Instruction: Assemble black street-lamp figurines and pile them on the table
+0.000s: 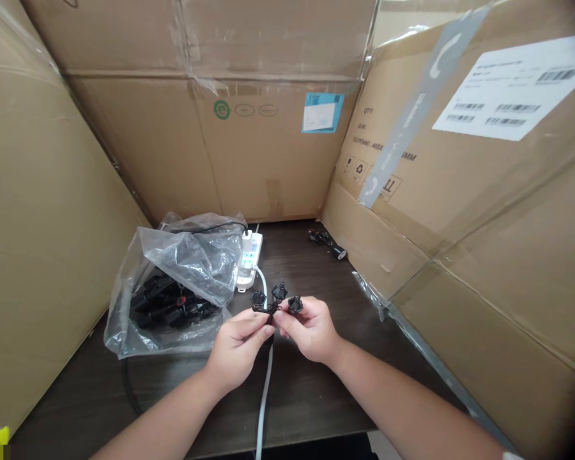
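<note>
Both my hands meet over the dark table (316, 396) and pinch one small black plastic part (276, 300) with three round heads on short stems. My left hand (239, 348) grips its lower stem from the left, fingers curled. My right hand (309, 329) holds it from the right, thumb and forefinger closed near the right head. Just left of my hands lies a clear plastic bag (177, 281) with several similar black parts, one with a red spot.
A white power strip (249, 259) sits behind the bag, its white cable (264, 390) running toward me under my hands. Another black part (326, 243) lies at the back right. Large cardboard boxes (460, 211) wall in the table on the left, back and right.
</note>
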### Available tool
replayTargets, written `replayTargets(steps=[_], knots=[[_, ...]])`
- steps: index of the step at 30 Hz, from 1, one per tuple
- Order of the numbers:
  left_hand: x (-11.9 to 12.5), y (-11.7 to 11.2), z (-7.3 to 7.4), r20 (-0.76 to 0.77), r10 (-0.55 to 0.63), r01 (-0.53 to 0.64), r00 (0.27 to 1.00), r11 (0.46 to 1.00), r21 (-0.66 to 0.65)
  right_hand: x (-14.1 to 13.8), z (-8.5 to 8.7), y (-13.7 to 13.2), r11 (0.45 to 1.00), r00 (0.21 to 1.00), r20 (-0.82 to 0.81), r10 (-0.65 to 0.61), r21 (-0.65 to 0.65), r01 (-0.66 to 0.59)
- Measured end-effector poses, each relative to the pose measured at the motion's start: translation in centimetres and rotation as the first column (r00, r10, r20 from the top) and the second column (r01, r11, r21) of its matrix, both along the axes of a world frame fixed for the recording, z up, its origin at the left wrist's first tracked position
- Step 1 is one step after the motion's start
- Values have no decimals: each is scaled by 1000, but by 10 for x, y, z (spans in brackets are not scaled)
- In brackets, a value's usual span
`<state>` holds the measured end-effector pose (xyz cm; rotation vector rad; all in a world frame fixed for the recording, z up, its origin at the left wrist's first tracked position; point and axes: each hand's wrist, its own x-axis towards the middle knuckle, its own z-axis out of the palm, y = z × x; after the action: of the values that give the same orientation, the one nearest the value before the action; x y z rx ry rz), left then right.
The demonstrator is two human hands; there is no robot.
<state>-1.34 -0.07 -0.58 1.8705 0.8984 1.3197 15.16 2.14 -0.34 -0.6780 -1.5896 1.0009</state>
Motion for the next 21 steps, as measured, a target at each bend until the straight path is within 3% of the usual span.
replayTargets(steps=[4,7,9,10,11,12,15,18,21], knots=[[0,0,2,-22,35,-34,999,999,39,3,-2,4,999,999,-19,42,-8,-42],[-12,1,8,-34,66,-58,997,979,195,11,-2,15,978,978,17,208,-20,-208],[-31,3,15,-90,47,-14,995,940,340,21,-2,30,972,958,166,233,-9,-235],[-44,3,19,-134,40,19,990,910,414,28,-2,39,983,944,285,166,24,-181],[-59,3,22,-178,62,32,982,875,484,35,-3,50,995,901,434,19,78,-59],[-75,3,25,-227,116,23,967,848,529,43,-3,61,977,801,562,-206,161,138],[-125,1,31,-353,312,-37,882,793,608,69,-8,93,879,644,611,-460,211,427],[-163,-1,29,-500,460,-90,734,795,600,92,-16,115,745,460,680,-572,195,638],[-184,1,24,-623,568,-172,537,797,579,104,-21,123,672,332,764,-554,175,719]])
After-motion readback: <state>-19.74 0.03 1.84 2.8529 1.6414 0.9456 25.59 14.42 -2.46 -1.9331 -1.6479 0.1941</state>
